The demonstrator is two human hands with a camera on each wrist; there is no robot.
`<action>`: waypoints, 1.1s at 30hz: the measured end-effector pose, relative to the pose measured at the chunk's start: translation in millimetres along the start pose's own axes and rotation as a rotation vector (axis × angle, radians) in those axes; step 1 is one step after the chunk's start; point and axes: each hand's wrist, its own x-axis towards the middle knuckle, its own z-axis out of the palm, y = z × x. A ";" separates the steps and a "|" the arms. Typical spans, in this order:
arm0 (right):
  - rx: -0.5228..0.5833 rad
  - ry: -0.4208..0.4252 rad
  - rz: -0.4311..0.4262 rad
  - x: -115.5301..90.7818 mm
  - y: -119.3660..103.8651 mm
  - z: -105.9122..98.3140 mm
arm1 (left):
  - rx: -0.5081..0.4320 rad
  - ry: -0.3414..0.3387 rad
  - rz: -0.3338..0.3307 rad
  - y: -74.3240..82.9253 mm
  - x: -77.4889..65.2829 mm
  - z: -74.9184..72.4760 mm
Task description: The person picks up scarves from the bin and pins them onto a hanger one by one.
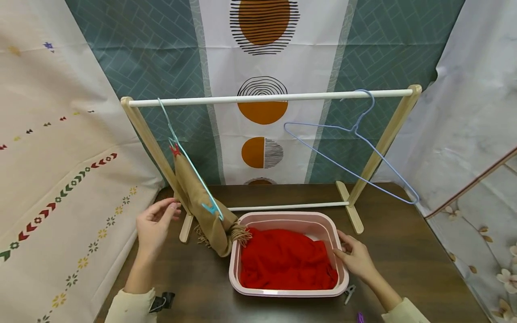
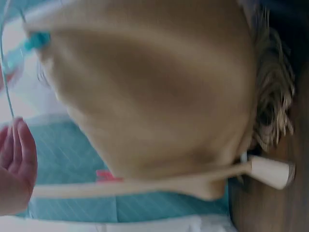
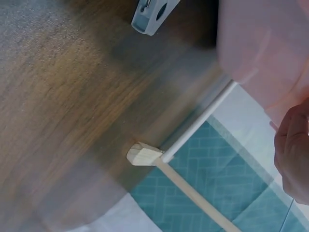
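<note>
My left hand is held beside the rack's left post, fingers loosely bent, nothing visible between them. Just right of it a tan fringed scarf hangs from a mint-green hanger, fastened with a red clothespin and a blue clothespin. In the left wrist view the scarf fills the middle, apart from the hand. My right hand grips the right rim of a pink basin, which holds a red cloth. In the right wrist view its fingers curl at the basin's wall.
A white rod on wooden posts crosses above the basin, with a bare blue hanger at its right. A grey clothespin and a purple clothespin lie on the brown table. Patterned cloths surround the table.
</note>
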 end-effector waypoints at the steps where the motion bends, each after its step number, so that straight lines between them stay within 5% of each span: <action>1: 0.004 -0.001 0.009 -0.3 -0.4 -1.1 | -0.006 -0.064 0.033 0.0 -5.4 3.7; 6: 0.004 -0.004 0.054 -2.8 0.0 -7.5 | -0.050 -0.339 0.143 -2.8 -30.0 30.5; 11: -0.010 -0.019 0.083 -4.0 2.2 -10.8 | -0.011 -0.482 0.118 1.1 -45.1 65.3; 18: 0.011 0.001 0.083 -7.4 -27.7 -16.7 | 0.125 -0.628 0.054 5.5 -54.8 101.2; 22: 0.008 0.008 0.073 -9.4 -39.1 -19.5 | 0.205 -0.719 0.051 -16.6 -57.5 113.7; 26: -0.001 0.020 0.054 -10.4 -36.6 -19.6 | 0.302 -0.806 0.043 -46.4 -57.5 125.2; 33: -0.029 0.011 0.055 -8.9 -3.6 -13.9 | 0.491 -0.842 0.030 -61.9 -57.4 141.2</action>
